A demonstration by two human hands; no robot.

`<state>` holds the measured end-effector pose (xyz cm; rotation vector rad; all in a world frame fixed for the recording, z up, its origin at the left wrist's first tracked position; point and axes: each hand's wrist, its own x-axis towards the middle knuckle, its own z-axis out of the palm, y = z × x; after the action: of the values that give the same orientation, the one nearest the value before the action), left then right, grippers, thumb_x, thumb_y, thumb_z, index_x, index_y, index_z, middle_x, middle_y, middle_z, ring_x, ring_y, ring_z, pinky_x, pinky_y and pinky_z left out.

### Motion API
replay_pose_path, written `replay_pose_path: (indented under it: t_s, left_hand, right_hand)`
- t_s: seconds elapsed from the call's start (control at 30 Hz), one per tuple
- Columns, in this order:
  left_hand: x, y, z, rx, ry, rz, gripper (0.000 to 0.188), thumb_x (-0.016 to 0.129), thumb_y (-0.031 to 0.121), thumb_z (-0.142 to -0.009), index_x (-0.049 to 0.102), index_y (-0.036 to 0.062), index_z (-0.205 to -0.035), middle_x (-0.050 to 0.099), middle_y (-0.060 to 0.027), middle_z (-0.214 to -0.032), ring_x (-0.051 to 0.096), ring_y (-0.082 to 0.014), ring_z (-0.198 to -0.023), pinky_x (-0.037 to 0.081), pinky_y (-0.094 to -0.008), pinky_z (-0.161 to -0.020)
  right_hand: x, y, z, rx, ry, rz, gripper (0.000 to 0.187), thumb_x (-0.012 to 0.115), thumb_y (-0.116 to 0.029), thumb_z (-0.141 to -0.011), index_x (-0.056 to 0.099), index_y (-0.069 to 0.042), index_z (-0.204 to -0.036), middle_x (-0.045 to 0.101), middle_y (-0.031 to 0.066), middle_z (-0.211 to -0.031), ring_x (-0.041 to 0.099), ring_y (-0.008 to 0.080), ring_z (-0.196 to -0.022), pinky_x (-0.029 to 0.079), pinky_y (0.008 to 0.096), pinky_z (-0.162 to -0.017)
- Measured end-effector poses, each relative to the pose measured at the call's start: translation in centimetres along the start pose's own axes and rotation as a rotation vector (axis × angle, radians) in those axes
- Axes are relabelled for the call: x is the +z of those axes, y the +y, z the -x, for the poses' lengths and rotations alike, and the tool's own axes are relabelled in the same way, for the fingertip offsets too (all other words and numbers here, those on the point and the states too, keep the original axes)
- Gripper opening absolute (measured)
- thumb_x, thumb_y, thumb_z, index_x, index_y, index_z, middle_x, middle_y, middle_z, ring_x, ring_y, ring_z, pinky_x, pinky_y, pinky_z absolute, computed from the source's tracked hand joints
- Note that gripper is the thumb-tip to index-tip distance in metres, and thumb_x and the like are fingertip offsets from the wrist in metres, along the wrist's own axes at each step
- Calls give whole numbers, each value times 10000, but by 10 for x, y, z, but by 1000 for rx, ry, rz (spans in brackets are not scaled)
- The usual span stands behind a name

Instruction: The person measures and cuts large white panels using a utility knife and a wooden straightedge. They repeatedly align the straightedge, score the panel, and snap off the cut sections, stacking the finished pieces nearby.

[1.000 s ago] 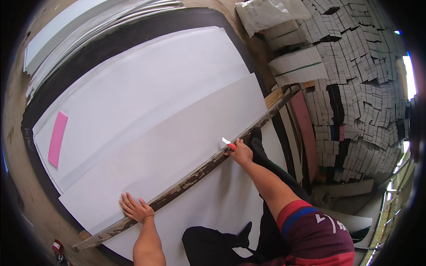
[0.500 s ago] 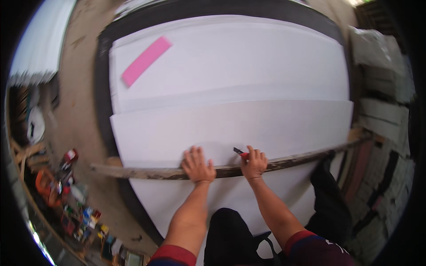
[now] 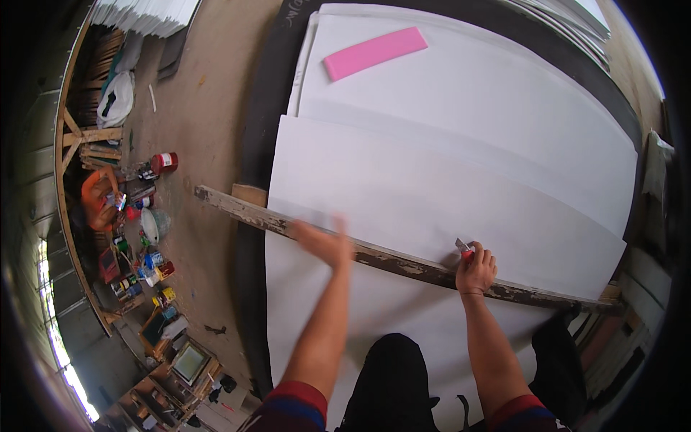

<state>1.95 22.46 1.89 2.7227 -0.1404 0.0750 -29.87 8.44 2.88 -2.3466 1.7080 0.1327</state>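
Observation:
My right hand [image 3: 475, 272] is closed around a red utility knife [image 3: 466, 252], its blade out and pointing up and left over a white sheet [image 3: 432, 191]. A long, worn wooden batten [image 3: 399, 265] lies slantwise across the sheet, and my right hand is at its near edge. Blurred by motion, my left hand [image 3: 324, 243] is over the batten further left, thumb apart from the fingers; whether it touches the wood I cannot tell. Beyond, a pink flat strip [image 3: 376, 53] lies on more white sheets [image 3: 468, 86].
A black board [image 3: 260, 151] shows beneath the sheets. My knees are at the near edge. On the floor to the left are a red container [image 3: 165, 162], several cans and tools, and a person in orange [image 3: 97, 201]. Stacked white sheets [image 3: 147, 14] stand at the far left.
The view has turned, so the batten now slants down to the right. My left hand has gone from lying flat to a blurred, turned pose. The knife remains in my right hand.

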Motion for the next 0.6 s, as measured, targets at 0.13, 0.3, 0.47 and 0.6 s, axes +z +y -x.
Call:
replay_pose_path:
  t_s: [0.13, 0.3, 0.47, 0.6]
  left_hand:
    - [-22, -66, -169, -908, 100, 76, 1240, 815, 727, -794, 334, -64, -1620, 387, -280, -1654, 354, -458, -1543, 295, -584, -1281]
    - [-17, -97, -198, -917, 6, 279, 952, 768, 645, -819, 599, -68, -1426, 611, -267, -1460, 646, -399, -1289, 569, -519, -1069]
    - [-17, -102, -196, -911, -39, 227, 1004, 759, 697, -818, 577, -67, -1444, 612, -271, -1457, 639, -412, -1296, 552, -520, -1090]
    - [-16, -99, -199, -953, 5, 408, 1074, 586, 789, -927, 406, -56, -1565, 526, -268, -1546, 578, -421, -1377, 517, -541, -1130]
  right_hand:
    - [-7, -1, 2, -26, -25, -48, 437, 712, -229, -940, 601, -178, -1360, 619, 65, -1117, 600, 328, -1036, 462, 481, -885]
    - [-8, -4, 0, -15, -42, -32, 466, 732, -231, -918, 602, -181, -1362, 619, 72, -1100, 604, 325, -1033, 460, 473, -865]
    - [-7, -4, -1, -26, -25, -24, 468, 735, -224, -910, 607, -181, -1358, 621, 77, -1095, 607, 329, -1021, 465, 474, -863]
    - [-8, -5, 0, -17, -26, -31, 468, 733, -225, -917, 601, -177, -1363, 624, 78, -1103, 609, 330, -1024, 470, 475, -873]
